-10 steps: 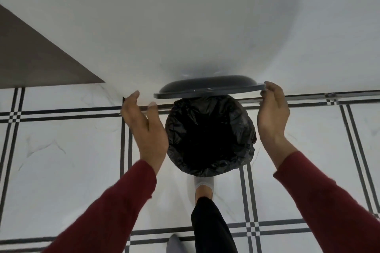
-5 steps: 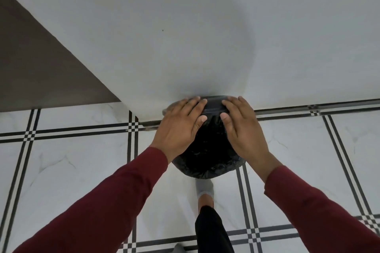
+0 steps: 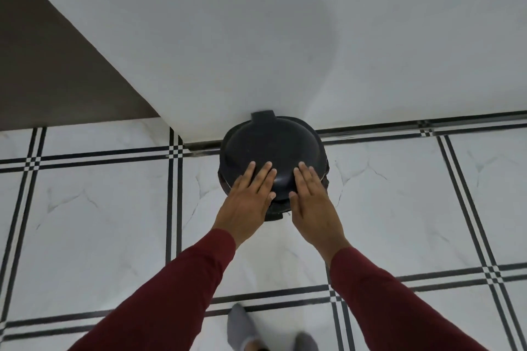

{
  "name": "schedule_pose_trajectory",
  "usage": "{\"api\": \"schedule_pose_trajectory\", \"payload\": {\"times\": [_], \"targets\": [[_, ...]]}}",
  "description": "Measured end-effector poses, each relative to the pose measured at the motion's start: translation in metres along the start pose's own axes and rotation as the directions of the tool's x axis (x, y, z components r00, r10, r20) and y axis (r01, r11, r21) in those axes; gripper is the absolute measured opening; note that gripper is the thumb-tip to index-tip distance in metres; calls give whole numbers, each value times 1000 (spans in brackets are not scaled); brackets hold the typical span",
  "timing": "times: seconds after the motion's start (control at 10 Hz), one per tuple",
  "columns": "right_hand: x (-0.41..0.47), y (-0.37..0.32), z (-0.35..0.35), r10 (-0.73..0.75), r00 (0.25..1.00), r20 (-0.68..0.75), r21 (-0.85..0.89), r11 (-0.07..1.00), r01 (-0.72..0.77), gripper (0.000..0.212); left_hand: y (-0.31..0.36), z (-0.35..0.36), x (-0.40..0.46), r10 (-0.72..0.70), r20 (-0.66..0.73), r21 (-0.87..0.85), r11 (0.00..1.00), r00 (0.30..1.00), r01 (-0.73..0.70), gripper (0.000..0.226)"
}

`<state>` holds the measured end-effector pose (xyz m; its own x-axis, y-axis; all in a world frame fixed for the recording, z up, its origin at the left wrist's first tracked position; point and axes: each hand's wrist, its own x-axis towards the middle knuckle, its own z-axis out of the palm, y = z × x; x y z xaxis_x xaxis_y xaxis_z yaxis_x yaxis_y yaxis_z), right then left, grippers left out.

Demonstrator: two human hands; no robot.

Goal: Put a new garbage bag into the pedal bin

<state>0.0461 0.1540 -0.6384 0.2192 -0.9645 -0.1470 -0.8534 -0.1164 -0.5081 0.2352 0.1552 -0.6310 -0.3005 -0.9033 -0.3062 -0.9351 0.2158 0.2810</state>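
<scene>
The pedal bin stood at mid-frame against the wall, its lid shut, directly ahead of me. My left hand and right hand lay flat, fingers together, equally near, on the lid's lower edge.

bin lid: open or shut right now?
Shut. The dark lid lies flat over the pedal bin, hiding the opening; left hand and right hand rest open-palmed on its near edge.
</scene>
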Motion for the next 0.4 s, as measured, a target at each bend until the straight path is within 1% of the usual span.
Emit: {"api": "schedule_pose_trajectory", "payload": {"times": [0.1, 0.2, 0.3, 0.4], "targets": [[-8, 7, 13, -16, 995, 101, -85, 996, 24, 55, 10, 15, 0, -87, 155, -99, 990, 984, 103, 58], [-9, 6, 6, 33, 984, 176, -71, 997, -21, 56, 21, 7, 1, -128, 177, -136, 979, 976, 152, 57], [-5, -3, -25, 68, 976, 209, -76, 996, -53, 57, 33, -29, -4, -163, 134, -175, 967, 978, 185, 55], [-9, -26, -75, 42, 979, 197, -103, 994, -22, 58, 46, -79, -24, -179, 93, -179, 965, 980, 193, 54]]}}
